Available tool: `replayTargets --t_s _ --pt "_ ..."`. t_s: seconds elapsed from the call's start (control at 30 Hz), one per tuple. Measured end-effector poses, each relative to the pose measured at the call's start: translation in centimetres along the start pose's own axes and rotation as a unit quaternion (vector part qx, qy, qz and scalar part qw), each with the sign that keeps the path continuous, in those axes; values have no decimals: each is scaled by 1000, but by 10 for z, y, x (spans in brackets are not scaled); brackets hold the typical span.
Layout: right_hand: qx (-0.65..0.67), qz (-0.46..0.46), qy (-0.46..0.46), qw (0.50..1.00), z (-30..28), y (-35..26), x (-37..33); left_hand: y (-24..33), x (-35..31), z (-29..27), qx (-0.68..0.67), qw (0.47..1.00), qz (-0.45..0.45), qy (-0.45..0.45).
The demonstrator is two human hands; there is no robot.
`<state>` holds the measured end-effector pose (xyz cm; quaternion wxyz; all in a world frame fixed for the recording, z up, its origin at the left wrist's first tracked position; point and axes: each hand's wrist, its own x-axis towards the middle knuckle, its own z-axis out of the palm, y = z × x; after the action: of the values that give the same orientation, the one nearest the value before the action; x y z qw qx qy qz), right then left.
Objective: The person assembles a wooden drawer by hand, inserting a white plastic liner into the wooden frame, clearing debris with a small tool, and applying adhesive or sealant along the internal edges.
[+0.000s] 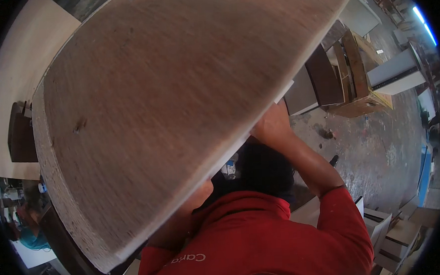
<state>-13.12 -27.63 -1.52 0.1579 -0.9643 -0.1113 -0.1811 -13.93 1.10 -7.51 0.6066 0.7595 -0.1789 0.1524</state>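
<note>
A large brown wooden board (177,80) with a pale edge fills the upper middle, close to me and slanting across the picture. Along its lower right edge runs a white strip (234,147), and a white piece (285,91) sticks out farther up that edge. My right hand (273,123) is closed at this edge, just below the white piece; its fingertips are hidden by the board. Lower down the same edge is my left hand (201,192), mostly covered by the board, so its fingers cannot be made out. Both arms come from red sleeves.
A wooden cabinet frame (358,75) and white and dark panels (321,77) stand at the upper right on the grey floor (364,145). White drawer-like boxes (392,243) are at the lower right. A pale board (18,78) lies at the left; another person (33,229) is beyond.
</note>
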Motion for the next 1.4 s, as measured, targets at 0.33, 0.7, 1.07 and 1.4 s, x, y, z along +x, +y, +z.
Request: replayTargets --t_s 0.33,0.7,1.07,1.4 --pt "28 6 -7 1000 12 20 -10 -3 -6 2 52 999 14 -12" --pt "-24 -41 -18 999 6 25 1 -30 -13 4 233 955 164 -80" --pt "38 -61 -44 996 12 7 -2 -13 -9 10 -3 1000 5 -25" --pt "54 -97 -27 993 29 -2 1 18 21 12 -196 978 34 -69"
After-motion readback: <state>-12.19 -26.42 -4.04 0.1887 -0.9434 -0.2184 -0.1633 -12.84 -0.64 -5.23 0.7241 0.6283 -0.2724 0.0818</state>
